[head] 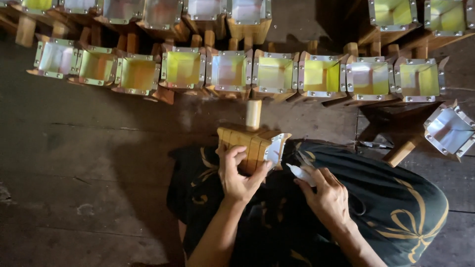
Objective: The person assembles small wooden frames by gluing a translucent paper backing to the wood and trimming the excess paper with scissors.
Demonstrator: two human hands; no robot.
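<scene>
Floor: dark worn planks (84, 163) carry everything; the person sits on them, lap draped in black cloth with yellow pattern (396, 207).
Left hand: left hand (237, 175) clasps the wooden scoop-box (250, 143) from the side, fingers curled over its slatted wall, holding it tilted on the lap.
Right hand: right hand (326, 195) pinches a small pale tool (301, 174), its tip pointing at the box's metal-edged mouth (275, 147).
Step in hand: it looks like finishing work on the metal trim of this one box.
Next move: likely calls for a steady left grip while the tool tip meets the trim.
Handle: the box's round wooden handle (253, 113) juts away toward the far rows.
Around: two rows of like boxes (274, 74) with shiny riveted rims line the floor's far edge; one more (449, 129) lies tipped near the right edge.
In the way: nothing sits between the hands; the near row stands close behind the handle.
</scene>
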